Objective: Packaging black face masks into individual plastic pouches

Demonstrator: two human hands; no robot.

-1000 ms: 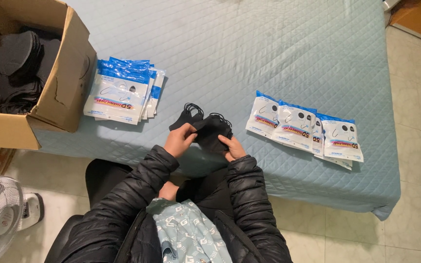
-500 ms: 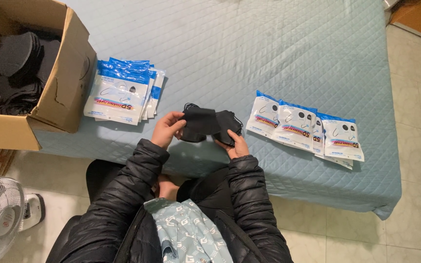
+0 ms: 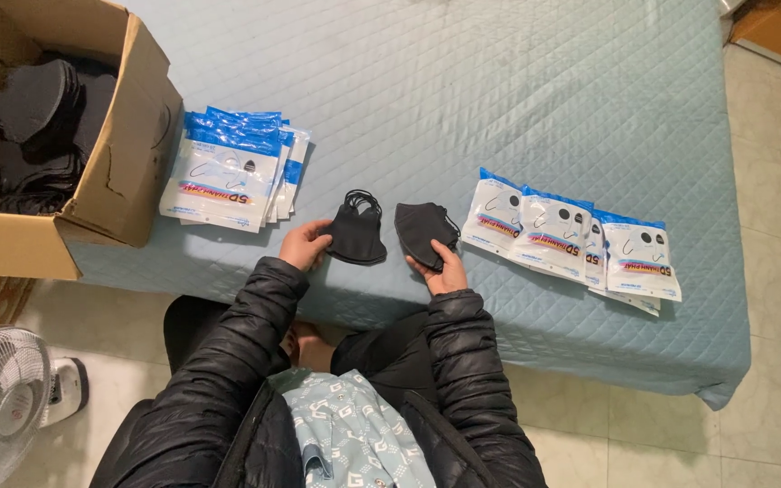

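Two black folded face masks lie apart on the light blue quilted bed (image 3: 499, 99). My left hand (image 3: 304, 244) grips the left black mask (image 3: 356, 237), whose ear loops bunch at its top. My right hand (image 3: 442, 267) holds the right black mask (image 3: 419, 230) by its lower edge. A narrow gap of quilt separates the two masks. Both arms wear black puffer sleeves.
A stack of blue-and-white mask packets (image 3: 228, 172) lies left of my hands, beside an open cardboard box (image 3: 128, 145) full of black masks. A row of filled packets (image 3: 571, 237) lies to the right. A white fan (image 3: 2, 398) stands on the floor at lower left.
The bunch of black masks held together in both hands has been pulled apart; now each hand holds one mask, spread left and right on the quilt.
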